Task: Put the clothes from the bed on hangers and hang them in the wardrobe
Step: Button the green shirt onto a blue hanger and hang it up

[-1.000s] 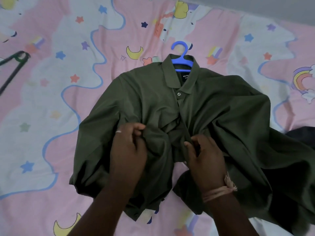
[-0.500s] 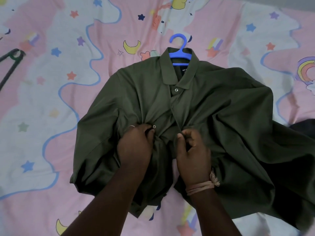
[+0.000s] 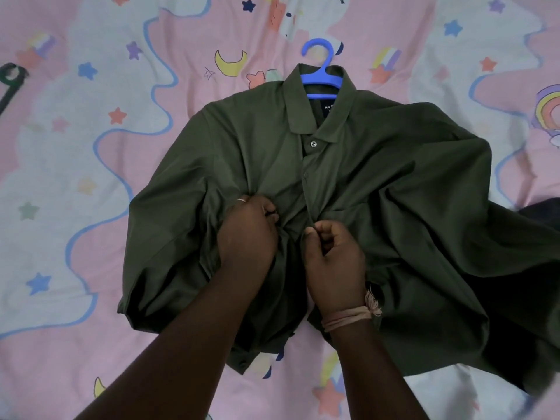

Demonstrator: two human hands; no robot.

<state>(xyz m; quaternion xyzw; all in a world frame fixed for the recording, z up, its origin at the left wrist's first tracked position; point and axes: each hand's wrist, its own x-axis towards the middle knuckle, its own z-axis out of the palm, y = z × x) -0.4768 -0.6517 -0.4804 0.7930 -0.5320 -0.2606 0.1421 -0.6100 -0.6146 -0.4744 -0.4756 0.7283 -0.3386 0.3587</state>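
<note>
Working lower, we pinched the shirt [image 3: 378, 183] placket with both hands [image 3: 247, 228] [image 3: 331, 253], 6 o'clock of hanger [image 3: 321, 74]; buttoning continued.

Olive-green shirt [image 3: 378, 207] spread front-up on patterned bedsheet [image 3: 75, 177], blue hanger [image 3: 321, 75] seated inside collar, hook protruding above. Left hand [image 3: 247, 234] and right hand [image 3: 333, 259] pinching placket fabric mid-chest, close together. Dark hanger [image 3: 10, 83] at left edge.

Home bedroom: bed w/ pink cartoon moon-and-star bedsheet [image 3: 91, 268].
</note>
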